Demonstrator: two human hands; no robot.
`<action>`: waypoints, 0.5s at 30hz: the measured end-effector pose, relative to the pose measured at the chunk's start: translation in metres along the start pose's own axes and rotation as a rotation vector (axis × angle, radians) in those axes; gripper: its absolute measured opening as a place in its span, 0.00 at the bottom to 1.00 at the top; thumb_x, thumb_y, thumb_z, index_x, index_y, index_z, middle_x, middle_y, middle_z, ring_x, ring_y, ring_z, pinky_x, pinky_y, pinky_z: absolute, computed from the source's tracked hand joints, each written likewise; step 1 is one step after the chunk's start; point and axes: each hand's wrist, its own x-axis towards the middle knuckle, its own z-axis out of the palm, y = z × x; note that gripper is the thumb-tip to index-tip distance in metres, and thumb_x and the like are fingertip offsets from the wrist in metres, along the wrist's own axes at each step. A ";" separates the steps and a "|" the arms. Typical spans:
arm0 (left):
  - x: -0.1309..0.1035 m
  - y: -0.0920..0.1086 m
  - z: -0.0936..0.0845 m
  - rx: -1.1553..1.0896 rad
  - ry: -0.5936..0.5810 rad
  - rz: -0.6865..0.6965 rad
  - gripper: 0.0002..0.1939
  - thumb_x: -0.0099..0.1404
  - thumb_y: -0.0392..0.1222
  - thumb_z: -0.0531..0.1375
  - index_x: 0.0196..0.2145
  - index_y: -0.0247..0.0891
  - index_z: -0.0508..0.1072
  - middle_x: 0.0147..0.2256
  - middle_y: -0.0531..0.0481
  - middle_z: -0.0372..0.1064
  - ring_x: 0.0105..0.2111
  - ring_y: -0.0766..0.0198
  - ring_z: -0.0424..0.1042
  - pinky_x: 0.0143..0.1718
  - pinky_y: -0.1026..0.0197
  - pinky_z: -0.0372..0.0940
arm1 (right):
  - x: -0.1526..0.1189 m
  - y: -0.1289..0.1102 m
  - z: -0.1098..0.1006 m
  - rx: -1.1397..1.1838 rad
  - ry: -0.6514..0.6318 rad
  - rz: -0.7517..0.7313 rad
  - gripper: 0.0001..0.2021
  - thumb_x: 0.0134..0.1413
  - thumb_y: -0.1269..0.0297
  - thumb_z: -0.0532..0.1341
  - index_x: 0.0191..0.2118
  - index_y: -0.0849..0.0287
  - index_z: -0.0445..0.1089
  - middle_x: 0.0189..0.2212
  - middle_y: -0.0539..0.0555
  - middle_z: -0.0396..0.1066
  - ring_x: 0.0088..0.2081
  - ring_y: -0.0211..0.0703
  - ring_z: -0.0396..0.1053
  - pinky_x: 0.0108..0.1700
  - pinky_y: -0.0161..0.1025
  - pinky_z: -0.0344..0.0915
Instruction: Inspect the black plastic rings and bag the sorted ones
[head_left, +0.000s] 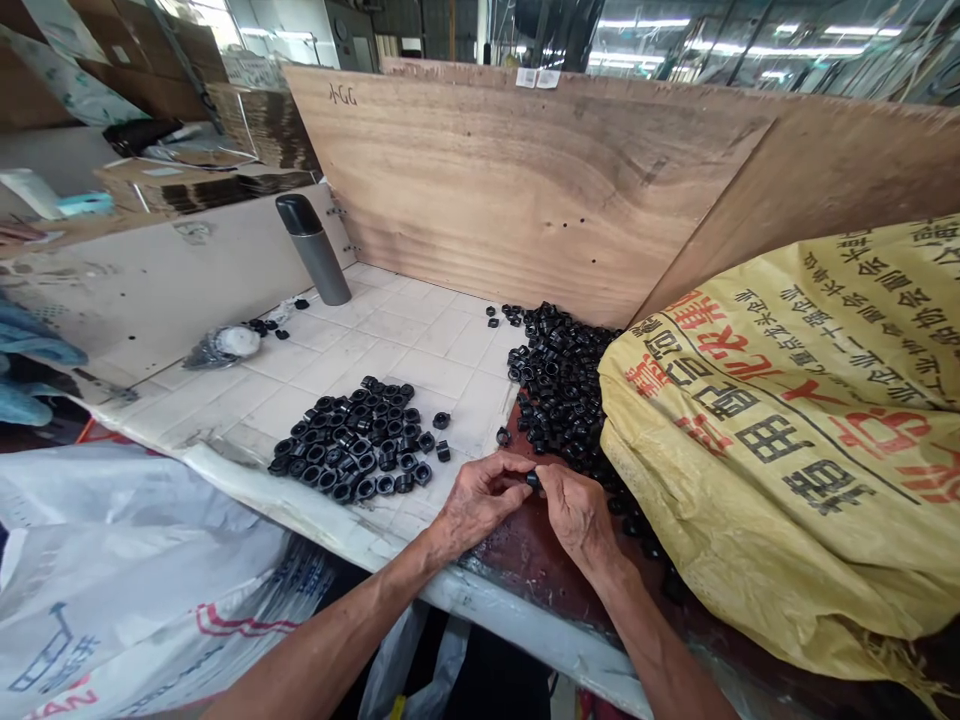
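Above the dark red patch near the table's front edge, my left hand (484,500) and my right hand (576,508) meet at the fingertips. Between them both pinch one small black cap (533,480). To the left of my hands lies a group of black ring-shaped caps (352,440) on the pale tiled surface, a few of them lying apart at its right side. A larger heap of black parts (559,370) rises behind my hands and runs down along the yellow sack (787,440) at the right.
A grey flask with a black lid (322,255) stands at the back left. Near it lies a clear plastic bag (223,346) beside a few black bits. Wooden boards (525,180) wall the back. A white sack (127,580) fills the front left.
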 end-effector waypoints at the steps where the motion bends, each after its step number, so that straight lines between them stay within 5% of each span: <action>1: 0.000 0.000 0.001 -0.007 -0.012 -0.005 0.14 0.58 0.43 0.68 0.41 0.35 0.78 0.41 0.44 0.77 0.41 0.58 0.76 0.49 0.56 0.71 | 0.000 0.000 0.001 -0.021 0.012 0.014 0.21 0.71 0.60 0.49 0.24 0.56 0.64 0.20 0.50 0.65 0.23 0.38 0.65 0.29 0.35 0.59; 5: 0.000 0.004 0.001 -0.066 -0.040 -0.036 0.14 0.59 0.45 0.68 0.41 0.35 0.78 0.41 0.44 0.77 0.41 0.58 0.77 0.49 0.56 0.70 | -0.001 -0.005 -0.003 0.041 0.093 0.154 0.16 0.67 0.54 0.55 0.30 0.56 0.67 0.20 0.48 0.66 0.22 0.38 0.65 0.28 0.34 0.61; 9: 0.001 0.007 0.000 -0.163 -0.005 -0.065 0.16 0.58 0.45 0.69 0.42 0.35 0.77 0.40 0.45 0.79 0.40 0.58 0.78 0.49 0.56 0.70 | 0.001 -0.012 -0.011 0.216 0.025 0.120 0.11 0.65 0.57 0.57 0.47 0.56 0.70 0.34 0.53 0.75 0.33 0.42 0.73 0.38 0.35 0.69; 12: 0.002 0.006 -0.001 -0.174 0.013 -0.078 0.16 0.57 0.45 0.69 0.41 0.35 0.77 0.38 0.45 0.79 0.38 0.59 0.78 0.47 0.57 0.71 | 0.002 -0.012 -0.012 0.187 0.013 0.082 0.11 0.65 0.58 0.57 0.36 0.57 0.73 0.31 0.54 0.76 0.31 0.43 0.73 0.37 0.36 0.68; 15: 0.002 0.005 -0.001 -0.160 0.007 -0.078 0.17 0.56 0.44 0.69 0.42 0.35 0.77 0.37 0.46 0.79 0.36 0.60 0.78 0.44 0.58 0.71 | 0.002 -0.011 -0.010 0.155 0.037 0.128 0.21 0.67 0.56 0.54 0.22 0.56 0.68 0.19 0.51 0.70 0.22 0.39 0.67 0.29 0.35 0.63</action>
